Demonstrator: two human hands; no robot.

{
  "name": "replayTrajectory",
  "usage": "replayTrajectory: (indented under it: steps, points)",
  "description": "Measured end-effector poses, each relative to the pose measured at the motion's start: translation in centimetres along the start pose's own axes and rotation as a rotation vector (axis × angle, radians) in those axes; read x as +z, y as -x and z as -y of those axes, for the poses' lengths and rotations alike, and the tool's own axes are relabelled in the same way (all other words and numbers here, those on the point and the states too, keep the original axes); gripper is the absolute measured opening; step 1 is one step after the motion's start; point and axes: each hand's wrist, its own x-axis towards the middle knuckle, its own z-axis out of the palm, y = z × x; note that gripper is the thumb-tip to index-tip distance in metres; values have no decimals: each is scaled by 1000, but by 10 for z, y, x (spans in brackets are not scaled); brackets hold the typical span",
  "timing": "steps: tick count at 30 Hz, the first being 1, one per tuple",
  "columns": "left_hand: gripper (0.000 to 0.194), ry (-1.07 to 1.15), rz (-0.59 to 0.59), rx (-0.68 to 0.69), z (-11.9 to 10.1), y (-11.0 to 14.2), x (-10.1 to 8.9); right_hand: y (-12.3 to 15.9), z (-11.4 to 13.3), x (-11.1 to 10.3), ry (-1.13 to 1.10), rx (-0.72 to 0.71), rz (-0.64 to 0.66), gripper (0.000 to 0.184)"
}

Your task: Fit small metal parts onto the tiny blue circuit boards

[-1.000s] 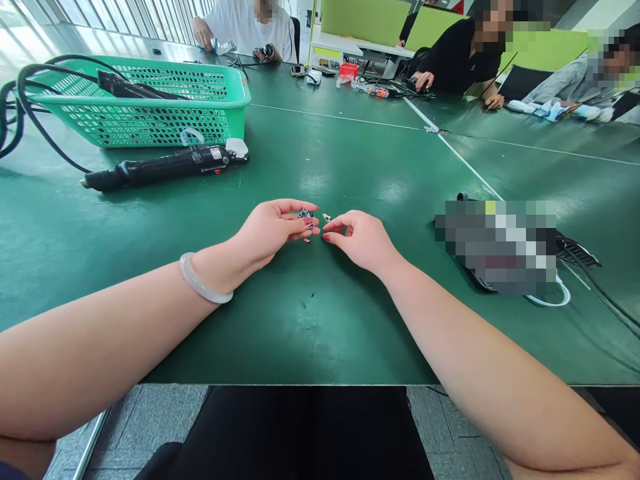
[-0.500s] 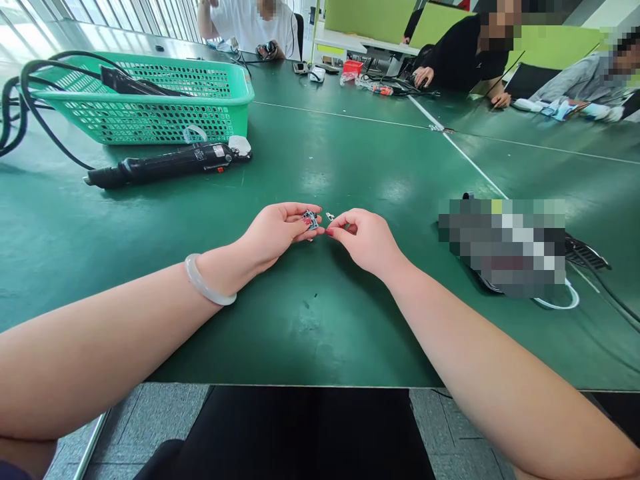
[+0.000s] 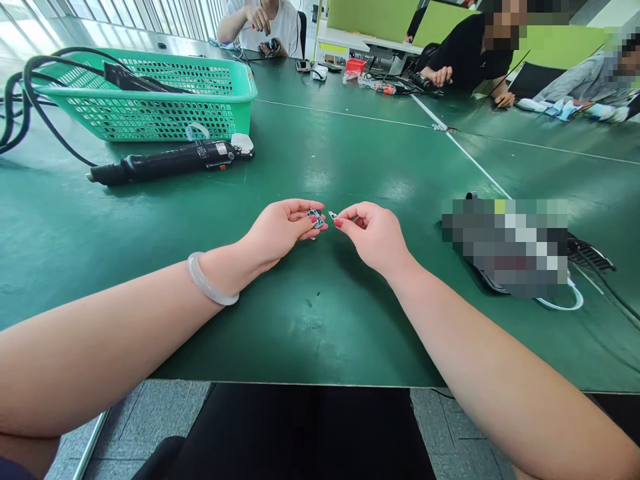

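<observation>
Small grey-and-dark metal parts (image 3: 317, 217) rest on the fingers of my left hand (image 3: 283, 230), with the thumb pressed down on them. Their exact kind is too small to make out. My right hand (image 3: 374, 237) pinches a tiny silvery metal piece (image 3: 333, 215) between thumb and forefinger. That piece sits just right of my left fingertips, with a narrow gap between. Both hands are held over the green tabletop (image 3: 280, 327), and a pale bangle (image 3: 213, 280) circles my left wrist.
A green plastic basket (image 3: 165, 110) with a black tool and cables stands at the back left. Before it lies a black electric screwdriver (image 3: 170, 163). A blurred-out dark object (image 3: 505, 247) lies at right. Several people sit across the table.
My right hand has lifted slightly and turned, so the tiny metal piece now shows in its pinch. The left hand has barely moved. Across the table, a person's hand has shifted.
</observation>
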Motion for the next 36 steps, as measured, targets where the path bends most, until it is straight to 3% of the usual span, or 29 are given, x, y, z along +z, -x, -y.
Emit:
replayTrajectory:
  steps: [10, 15, 21, 36]
  points:
    - [25, -73, -55, 31, -5, 2, 1, 4, 6, 1, -149, 60, 35, 22]
    - [25, -131, -73, 61, -7, 5, 3, 4, 6, 2, -99, 15, 21, 29]
    - [25, -169, -76, 83, -6, 4, 4, 6, 6, 3, -26, -63, -1, 23]
    - [33, -69, -35, 132, -3, 2, 2, 6, 11, 5, 93, -143, -79, 20]
